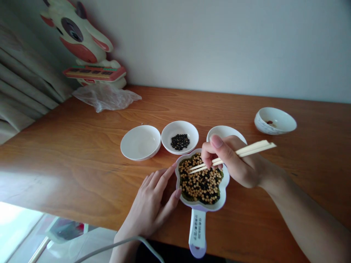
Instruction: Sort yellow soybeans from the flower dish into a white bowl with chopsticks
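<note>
A flower-shaped white and lilac scoop (227, 179) lies on the table, its labelled handle toward me. It holds mixed yellow, black and some green beans (203, 186). My right hand (233, 160) grips a pair of wooden chopsticks (246, 149), whose tips are down among the beans near the scoop's left side. No bean can be made out between the tips. My left hand (153, 201) lies on the table with fingers stretched out; its index fingertip and thumb touch the scoop's left rim. Behind the scoop, a white bowl (167, 133) contains black beans (180, 141).
Left of that bowl stands another white bowl (137, 142) with nothing visible inside. A third white bowl (226, 130) is partly hidden behind my right hand. Farther right is a patterned bowl (260, 126) with small dark bits. A plastic bag (106, 96) and cow-shaped toy keyboard (94, 73) sit back left.
</note>
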Demonstrator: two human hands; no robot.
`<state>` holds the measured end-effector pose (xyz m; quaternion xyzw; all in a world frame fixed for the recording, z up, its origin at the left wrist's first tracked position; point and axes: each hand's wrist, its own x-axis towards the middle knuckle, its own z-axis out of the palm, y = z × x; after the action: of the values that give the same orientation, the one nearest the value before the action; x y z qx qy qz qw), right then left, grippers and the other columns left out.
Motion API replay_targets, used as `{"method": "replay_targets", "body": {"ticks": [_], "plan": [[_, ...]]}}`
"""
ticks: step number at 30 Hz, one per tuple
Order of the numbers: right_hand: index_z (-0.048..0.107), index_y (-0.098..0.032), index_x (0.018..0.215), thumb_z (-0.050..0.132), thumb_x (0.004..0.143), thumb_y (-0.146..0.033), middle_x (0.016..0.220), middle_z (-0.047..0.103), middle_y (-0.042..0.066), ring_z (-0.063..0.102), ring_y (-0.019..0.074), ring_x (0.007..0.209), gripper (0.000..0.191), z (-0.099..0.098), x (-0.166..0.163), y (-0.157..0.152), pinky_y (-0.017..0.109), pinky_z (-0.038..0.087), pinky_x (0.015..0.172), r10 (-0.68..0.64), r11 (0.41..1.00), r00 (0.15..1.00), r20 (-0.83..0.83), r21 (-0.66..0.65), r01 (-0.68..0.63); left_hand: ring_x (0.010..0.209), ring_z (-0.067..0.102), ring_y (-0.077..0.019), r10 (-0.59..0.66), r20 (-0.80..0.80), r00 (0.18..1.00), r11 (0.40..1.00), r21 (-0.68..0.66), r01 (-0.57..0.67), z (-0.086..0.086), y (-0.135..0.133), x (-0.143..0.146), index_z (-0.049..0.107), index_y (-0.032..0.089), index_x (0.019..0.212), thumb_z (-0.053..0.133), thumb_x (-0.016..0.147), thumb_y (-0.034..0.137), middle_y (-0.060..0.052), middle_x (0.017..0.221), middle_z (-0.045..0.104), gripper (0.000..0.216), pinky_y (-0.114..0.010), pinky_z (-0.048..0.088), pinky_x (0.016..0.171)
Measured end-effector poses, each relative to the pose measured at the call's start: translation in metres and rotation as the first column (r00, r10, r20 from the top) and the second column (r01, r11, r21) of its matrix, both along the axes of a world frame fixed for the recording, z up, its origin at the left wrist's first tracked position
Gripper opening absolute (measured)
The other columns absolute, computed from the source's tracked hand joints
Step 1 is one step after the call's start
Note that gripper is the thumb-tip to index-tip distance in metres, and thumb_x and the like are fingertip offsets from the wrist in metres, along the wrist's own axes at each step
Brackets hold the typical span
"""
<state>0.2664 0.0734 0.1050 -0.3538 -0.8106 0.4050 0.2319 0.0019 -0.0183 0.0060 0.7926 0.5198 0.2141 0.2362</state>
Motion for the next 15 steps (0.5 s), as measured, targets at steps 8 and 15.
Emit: {"method": "replay_targets", "body": {"ticks": [8,15], "plan": [[0.059,-0.019,0.072,0.017,0.112,-0.058,0.064,0.056,0.000,0.052,0.0119,0.060,0.069,0.0018,0.0007,0.0010,0.028,0.041,0.060,0.022,1.000,0.998,-0.065,0.001,-0.022,0.112,0.062,-0.0291,0.007,0.020,1.000,1.000,-0.008,-0.007,0.0008,-0.0014,0.0006,0.026,0.031,0.167,0.055,0.105,0.038,-0.012,0.130,0.063,0.068,-0.049,0.052,0.101],[0.058,-0.019,0.074,0.017,0.112,-0.057,0.067,0.055,0.000,0.051,0.0122,0.062,0.067,-0.0014,-0.0021,0.0000,0.030,0.040,0.063,-0.003,0.998,1.000,-0.024,0.058,0.004,0.112,0.061,-0.0290,0.006,0.017,1.000,1.000,-0.008,-0.006,0.0005,-0.0004,0.0006,0.025,0.031,0.167,0.055,0.105,0.039,-0.011,0.130,0.062,0.069,-0.049,0.052,0.101]]}}
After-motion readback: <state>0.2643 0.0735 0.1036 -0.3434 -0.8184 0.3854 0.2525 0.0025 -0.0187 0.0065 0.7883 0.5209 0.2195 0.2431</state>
